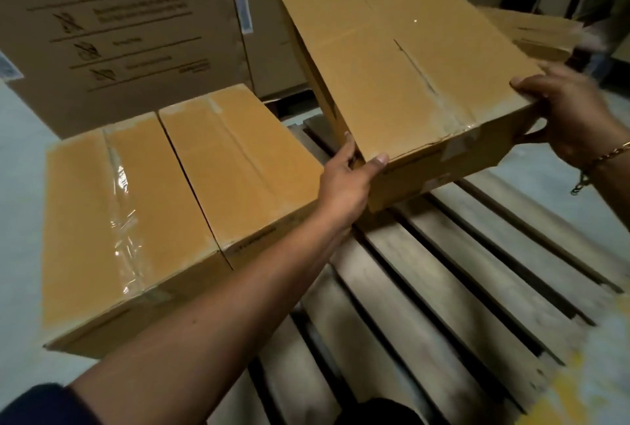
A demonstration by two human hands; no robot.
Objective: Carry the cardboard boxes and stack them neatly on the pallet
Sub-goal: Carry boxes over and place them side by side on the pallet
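Cardboard box [402, 59], gripped by our left hand [344, 182] and right hand [572, 114], tilts above the pallet [443, 274]; next, lower it beside the two placed boxes [163, 206].

Dim, warm indoor light falls from above, so the tops of the cardboard boxes glow orange-tan. Clear packing tape [121, 220] on the nearest pallet box [112, 227] throws white glare streaks. Deep shadow fills the gaps between the pallet [443, 288] slats and the room's upper right corner. The whole picture is soft and slightly smeared; the right hand [572, 117] and the small box [535, 32] behind it are blurred most. Wide-angle distortion bends straight edges near the frame borders. The caution print on the large carton [112, 25] is hazy.
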